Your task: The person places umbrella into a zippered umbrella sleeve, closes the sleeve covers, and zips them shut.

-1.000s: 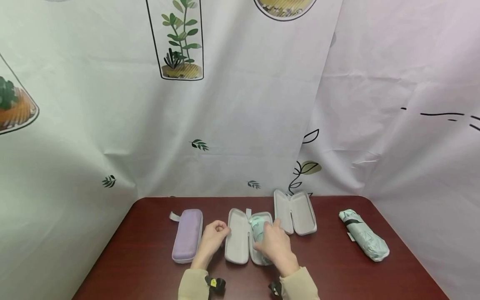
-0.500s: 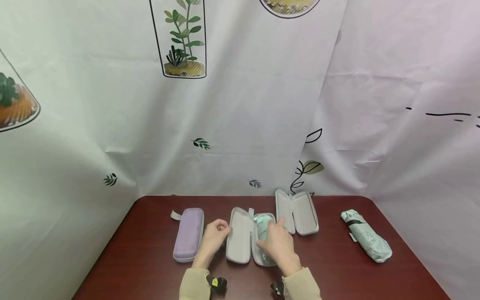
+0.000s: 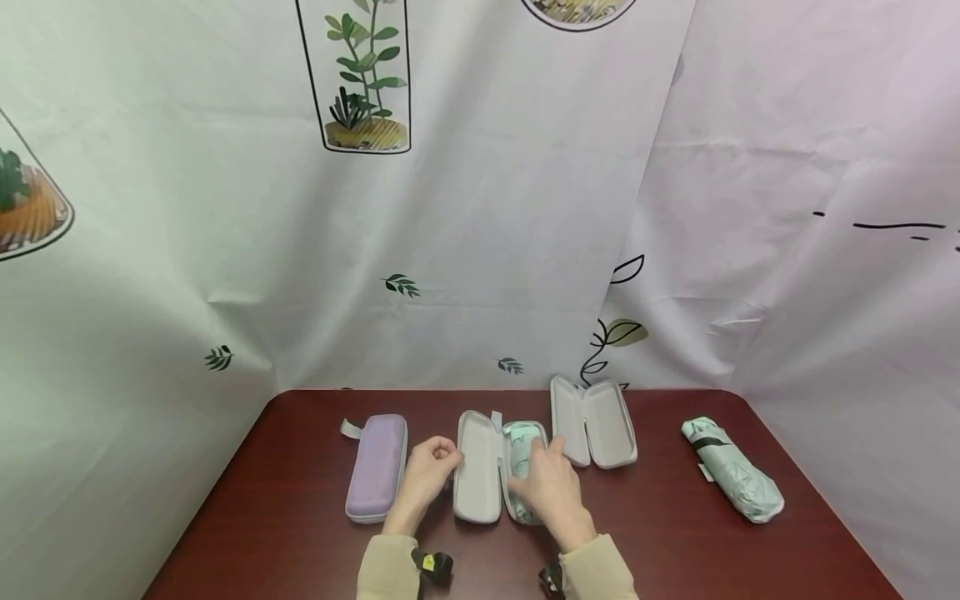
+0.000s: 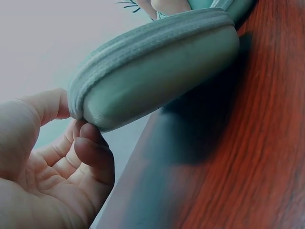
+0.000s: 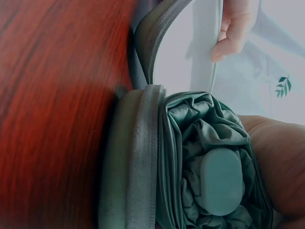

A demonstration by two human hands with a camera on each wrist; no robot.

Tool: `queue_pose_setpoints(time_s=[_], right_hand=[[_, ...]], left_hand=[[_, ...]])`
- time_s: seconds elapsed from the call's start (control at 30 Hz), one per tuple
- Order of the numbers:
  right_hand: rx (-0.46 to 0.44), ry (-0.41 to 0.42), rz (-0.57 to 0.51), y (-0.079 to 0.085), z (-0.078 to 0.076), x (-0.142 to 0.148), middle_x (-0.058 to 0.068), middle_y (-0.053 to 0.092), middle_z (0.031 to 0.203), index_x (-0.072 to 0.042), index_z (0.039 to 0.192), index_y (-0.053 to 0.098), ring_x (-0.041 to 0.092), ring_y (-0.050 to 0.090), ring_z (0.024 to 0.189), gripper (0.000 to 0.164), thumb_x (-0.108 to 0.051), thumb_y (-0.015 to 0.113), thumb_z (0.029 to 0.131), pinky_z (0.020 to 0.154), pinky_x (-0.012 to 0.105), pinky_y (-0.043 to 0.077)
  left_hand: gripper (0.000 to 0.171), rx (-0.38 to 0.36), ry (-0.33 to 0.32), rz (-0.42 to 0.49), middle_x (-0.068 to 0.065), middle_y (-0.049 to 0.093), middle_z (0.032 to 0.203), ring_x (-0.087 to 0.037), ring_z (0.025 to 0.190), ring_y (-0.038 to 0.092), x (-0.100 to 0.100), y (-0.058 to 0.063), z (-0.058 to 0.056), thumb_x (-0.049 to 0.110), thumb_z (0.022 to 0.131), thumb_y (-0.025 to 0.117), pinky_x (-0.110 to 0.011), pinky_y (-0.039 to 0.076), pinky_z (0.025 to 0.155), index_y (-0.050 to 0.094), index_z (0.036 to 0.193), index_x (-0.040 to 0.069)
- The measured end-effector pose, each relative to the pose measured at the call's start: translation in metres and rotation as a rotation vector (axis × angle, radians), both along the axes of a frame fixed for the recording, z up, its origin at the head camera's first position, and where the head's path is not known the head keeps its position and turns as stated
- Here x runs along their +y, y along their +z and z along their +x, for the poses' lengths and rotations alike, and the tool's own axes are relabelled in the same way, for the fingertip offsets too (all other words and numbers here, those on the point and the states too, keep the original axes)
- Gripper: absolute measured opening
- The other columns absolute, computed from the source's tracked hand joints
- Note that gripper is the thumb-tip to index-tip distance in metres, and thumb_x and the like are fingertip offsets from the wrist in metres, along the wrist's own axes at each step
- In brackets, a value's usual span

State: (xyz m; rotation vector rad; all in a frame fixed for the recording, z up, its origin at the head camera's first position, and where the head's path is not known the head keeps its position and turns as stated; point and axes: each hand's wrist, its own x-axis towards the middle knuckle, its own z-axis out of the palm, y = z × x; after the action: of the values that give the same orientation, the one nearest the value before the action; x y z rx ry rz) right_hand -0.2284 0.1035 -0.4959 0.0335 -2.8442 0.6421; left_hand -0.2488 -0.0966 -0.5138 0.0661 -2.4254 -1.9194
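Observation:
A pale grey hard case (image 3: pixel 477 475) lies unfolded on the table in the head view. Its right half holds a folded mint-green umbrella (image 3: pixel 520 442). With thumb and fingertips, my left hand (image 3: pixel 427 473) pinches the left half's outer rim; the left wrist view shows that half tilted up off the table. My right hand (image 3: pixel 553 487) spans the umbrella from above, thumb on its inner side and fingers toward its outer side. In the right wrist view the umbrella's oval handle end (image 5: pixel 221 181) faces the camera, with bunched fabric around it. The right fingertips are hidden there.
A zipped purple case (image 3: pixel 378 468) lies left of my left hand. Behind the right hand stands another unfolded grey case (image 3: pixel 607 425). A second folded umbrella (image 3: pixel 731 471) with a dark strap is at the far right. A patterned white cloth (image 3: pixel 465 208) hangs behind the table.
The umbrella under my right hand lies slightly farther back and straighter within the case half. My left hand keeps its pinch on the rim, almost still.

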Motion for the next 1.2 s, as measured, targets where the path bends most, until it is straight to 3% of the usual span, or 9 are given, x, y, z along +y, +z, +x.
queue_pose_setpoints(time_s=[0.27,0.73,0.97,1.2], right_hand=[[0.076,0.016,-0.016,-0.004,-0.001,0.000,0.020,0.044,0.100,0.004,0.108,0.061,0.029,0.056,0.064,0.056,-0.023,0.082,0.064,0.050,0.043,0.048],[0.059,0.008,-0.002,-0.007,-0.001,-0.002,0.023,0.045,0.103,0.004,0.109,0.060,0.033,0.058,0.072,0.054,-0.023,0.082,0.068,0.052,0.045,0.049],[0.001,0.064,0.087,0.009,0.009,-0.001,0.021,0.052,0.097,0.005,0.095,0.065,0.030,0.058,0.075,0.041,-0.026,0.081,0.074,0.058,0.044,0.050],[-0.015,0.125,0.132,0.026,0.016,0.002,0.017,0.056,0.083,0.001,0.074,0.064,0.029,0.058,0.070,0.026,-0.016,0.082,0.069,0.058,0.043,0.050]], left_hand=[[0.009,0.006,-0.013,0.014,0.000,0.052,0.064,-0.012,0.054,0.050,-0.001,0.001,0.001,0.004,0.082,0.065,-0.027,0.045,0.049,0.061,0.087,-0.001],[0.009,0.025,-0.016,0.022,-0.001,0.052,0.065,-0.014,0.054,0.049,-0.003,0.002,0.000,0.003,0.082,0.066,-0.027,0.044,0.048,0.060,0.086,-0.001],[0.009,0.027,-0.011,0.011,-0.001,0.052,0.066,-0.013,0.052,0.048,-0.004,0.003,0.001,0.003,0.082,0.066,-0.027,0.045,0.049,0.060,0.086,-0.001],[0.009,0.027,-0.012,0.010,-0.002,0.052,0.066,-0.012,0.053,0.048,-0.004,0.002,0.001,0.004,0.082,0.067,-0.027,0.045,0.050,0.060,0.087,-0.001]])
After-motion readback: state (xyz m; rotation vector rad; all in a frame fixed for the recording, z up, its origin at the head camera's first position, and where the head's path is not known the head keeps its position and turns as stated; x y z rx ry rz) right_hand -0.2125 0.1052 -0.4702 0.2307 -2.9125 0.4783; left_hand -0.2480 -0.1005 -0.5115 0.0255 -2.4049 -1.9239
